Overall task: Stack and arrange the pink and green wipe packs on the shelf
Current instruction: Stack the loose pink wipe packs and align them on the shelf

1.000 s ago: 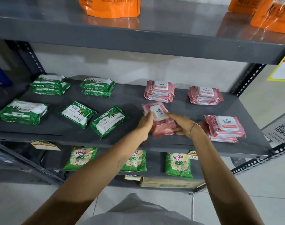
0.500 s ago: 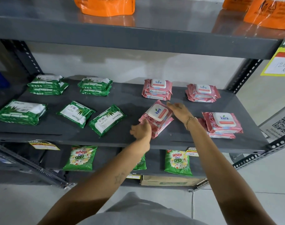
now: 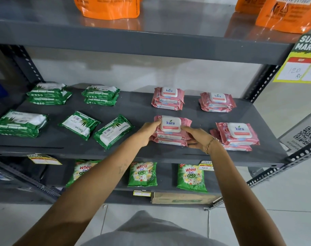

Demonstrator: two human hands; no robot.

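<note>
On the grey middle shelf (image 3: pixel 133 110), a front stack of pink wipe packs (image 3: pixel 170 129) lies squared up, label upward. My left hand (image 3: pixel 147 132) grips its left side and my right hand (image 3: pixel 197 137) its right side. Two more pink stacks sit at the back, one (image 3: pixel 169 98) centre and one (image 3: pixel 216 102) further right, and an untidy pink stack (image 3: pixel 238 135) lies at the front right. Green packs fill the left half: two back stacks (image 3: pixel 48 94) (image 3: pixel 101 95), a front-left stack (image 3: pixel 20 123), and two loose single packs (image 3: pixel 79 125) (image 3: pixel 114 131) lying askew.
Orange bags (image 3: pixel 106 6) (image 3: pixel 289 13) stand on the shelf above. Green detergent pouches (image 3: pixel 142 174) stand on the shelf below, with a cardboard box (image 3: pixel 183 197) under them. A yellow price sign (image 3: pixel 300 61) hangs at the right, beside the perforated upright (image 3: pixel 263 82).
The pink packs, held tilted between my hands a second ago, now lie flat and straight as one stack. Both hands have shifted to its left and right sides.
</note>
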